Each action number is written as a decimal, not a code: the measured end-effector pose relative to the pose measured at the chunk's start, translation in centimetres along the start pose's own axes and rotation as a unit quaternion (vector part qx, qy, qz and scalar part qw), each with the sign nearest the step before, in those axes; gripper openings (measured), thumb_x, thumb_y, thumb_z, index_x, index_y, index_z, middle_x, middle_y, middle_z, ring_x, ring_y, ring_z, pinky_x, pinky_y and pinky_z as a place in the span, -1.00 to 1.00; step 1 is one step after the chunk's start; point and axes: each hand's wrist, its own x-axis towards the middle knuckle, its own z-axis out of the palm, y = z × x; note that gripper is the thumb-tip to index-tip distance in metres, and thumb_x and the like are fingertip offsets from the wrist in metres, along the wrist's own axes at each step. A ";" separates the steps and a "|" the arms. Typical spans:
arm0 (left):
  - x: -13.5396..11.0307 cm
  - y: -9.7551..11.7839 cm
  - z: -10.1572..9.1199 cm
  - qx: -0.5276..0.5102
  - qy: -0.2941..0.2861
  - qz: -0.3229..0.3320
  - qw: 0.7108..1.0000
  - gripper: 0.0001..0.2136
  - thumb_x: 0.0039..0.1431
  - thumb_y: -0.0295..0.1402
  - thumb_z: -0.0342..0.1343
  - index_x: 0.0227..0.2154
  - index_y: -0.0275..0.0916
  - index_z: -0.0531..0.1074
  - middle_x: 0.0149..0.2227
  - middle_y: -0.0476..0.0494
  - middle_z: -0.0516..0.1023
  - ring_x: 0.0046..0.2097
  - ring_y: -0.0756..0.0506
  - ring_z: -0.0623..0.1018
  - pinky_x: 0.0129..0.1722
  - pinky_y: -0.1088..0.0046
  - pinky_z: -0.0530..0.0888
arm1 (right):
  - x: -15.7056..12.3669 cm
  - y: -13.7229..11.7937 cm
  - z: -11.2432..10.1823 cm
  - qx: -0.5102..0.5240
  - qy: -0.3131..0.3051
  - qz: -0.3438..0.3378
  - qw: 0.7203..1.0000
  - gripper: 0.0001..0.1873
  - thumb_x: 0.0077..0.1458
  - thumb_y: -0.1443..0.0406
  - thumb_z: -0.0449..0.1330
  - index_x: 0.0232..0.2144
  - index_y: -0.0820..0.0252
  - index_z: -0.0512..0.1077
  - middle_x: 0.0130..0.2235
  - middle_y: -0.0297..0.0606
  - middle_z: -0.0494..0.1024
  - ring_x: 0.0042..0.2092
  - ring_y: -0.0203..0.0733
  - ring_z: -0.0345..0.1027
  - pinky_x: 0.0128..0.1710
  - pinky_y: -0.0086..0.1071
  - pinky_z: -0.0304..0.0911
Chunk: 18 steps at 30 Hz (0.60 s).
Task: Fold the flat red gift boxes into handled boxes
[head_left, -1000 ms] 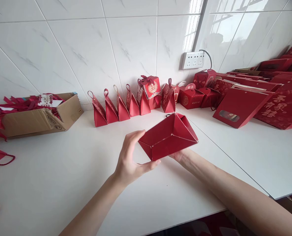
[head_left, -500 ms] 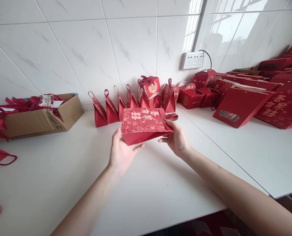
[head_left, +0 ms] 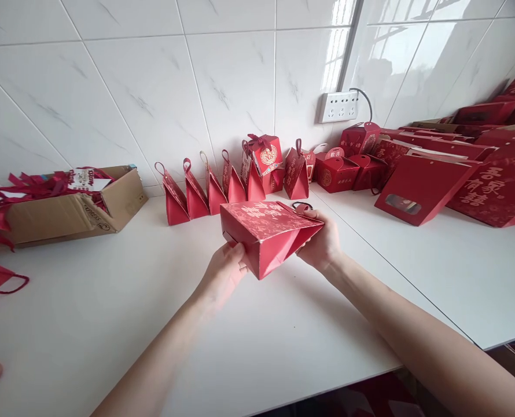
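Observation:
A red paper gift box (head_left: pixel 266 231) with gold lettering lies on its side in the air above the white table, its flat bottom turned to the left. My left hand (head_left: pixel 227 269) grips the bottom end, thumb on the near lower edge and fingers underneath. Around the narrow top end my right hand (head_left: pixel 324 243) is closed; its fingertips are partly hidden by the box. A dark ribbon loop (head_left: pixel 302 205) sticks out past the top end.
Several red triangular boxes (head_left: pixel 197 198) with loops stand along the tiled wall. Small red boxes (head_left: pixel 338 174) sit beside them, and larger red bags (head_left: pixel 426 188) lean at the right. A cardboard box (head_left: pixel 66 217) of ribbons is at left; a white power strip (head_left: pixel 339 107) hangs on the wall.
The gift box has turned so its bottom faces more toward me and has shifted slightly right. My left hand has gone from open beside it to gripping its bottom end.

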 end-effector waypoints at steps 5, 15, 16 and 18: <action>-0.2 -0.1 -0.1 0.032 -0.021 0.015 0.999 -0.42 -0.16 0.14 0.31 -0.17 -0.19 0.52 -0.03 -0.29 0.58 0.06 -0.38 0.51 0.00 0.04 0.48 | 0.2 0.4 -0.4 -0.003 -0.057 -0.003 0.998 -0.94 -0.19 0.33 0.12 -0.53 0.12 0.28 -0.52 -0.40 0.42 -0.51 -0.25 0.31 -0.44 -0.36 0.39; 0.0 0.5 -0.1 0.044 0.032 -0.021 0.998 -0.53 -0.27 -0.17 0.46 -0.23 -0.18 0.51 -0.11 -0.20 0.58 -0.08 -0.26 0.56 -0.03 0.12 0.46 | -0.3 -1.5 0.0 -0.026 -0.066 -0.052 0.996 -0.86 -0.18 0.26 0.09 -0.66 0.09 0.17 -0.77 -0.48 0.10 -0.76 -0.38 -0.13 -0.78 -0.47 -0.06; 0.1 0.5 -0.2 0.032 0.035 -0.019 0.999 -0.53 -0.25 -0.22 0.45 -0.20 -0.17 0.50 -0.10 -0.18 0.57 -0.11 -0.23 0.56 -0.05 0.15 0.46 | -0.5 -2.0 0.2 -0.024 -0.067 -0.082 0.994 -0.90 -0.20 0.27 0.08 -0.64 0.09 0.20 -0.76 -0.47 0.15 -0.76 -0.36 -0.08 -0.78 -0.45 0.00; 0.2 0.5 -0.2 -0.010 0.034 -0.010 0.999 -0.57 -0.14 -0.17 0.36 -0.15 -0.15 0.48 -0.13 -0.16 0.57 -0.17 -0.19 0.57 -0.12 0.20 0.49 | -0.9 -2.7 0.6 -0.020 -0.070 -0.125 0.989 -0.93 -0.27 0.31 0.06 -0.58 0.12 0.30 -0.68 -0.42 0.32 -0.70 -0.28 0.15 -0.68 -0.37 0.23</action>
